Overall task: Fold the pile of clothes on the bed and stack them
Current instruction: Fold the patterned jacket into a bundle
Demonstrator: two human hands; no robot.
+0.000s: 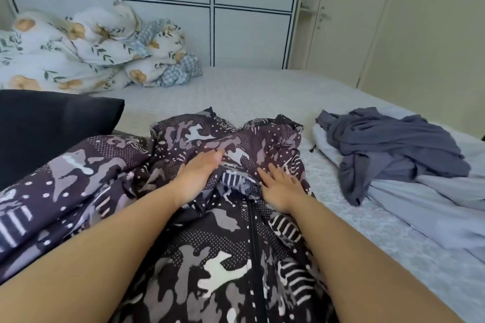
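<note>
The bed (262,92) fills the middle of the frame, its pale textured cover showing from the centre to the lower right. One patterned jacket (215,244), dark purple with grey and white shapes and a dark zip down its front, lies spread across the lower centre and lower left, its collar end bunched toward mid-frame. This looks like the smoothing step before the first fold: the garment lies front up but is rumpled near the collar, and one sleeve trails to the lower left.

At right centre lies the rest of the pile: one blue-grey garment (393,149) crumpled on top of a lighter blue garment (433,207); whether more pieces are under them cannot be told. At upper left sits one bunched floral duvet (78,50), and at left centre one black cushion (52,123). I see no folded stack yet, so the task seems to be at an early stage.

Two hands work the jacket. The left hand (199,173) rests flat, fingers straight and together, pressing the cloth near the collar and gripping nothing. The right hand (278,186) lies flat beside it, fingers spread, also gripping nothing.

Next, the move probably calls for flattening the bunched collar area, then bringing the sleeves inward.
</note>
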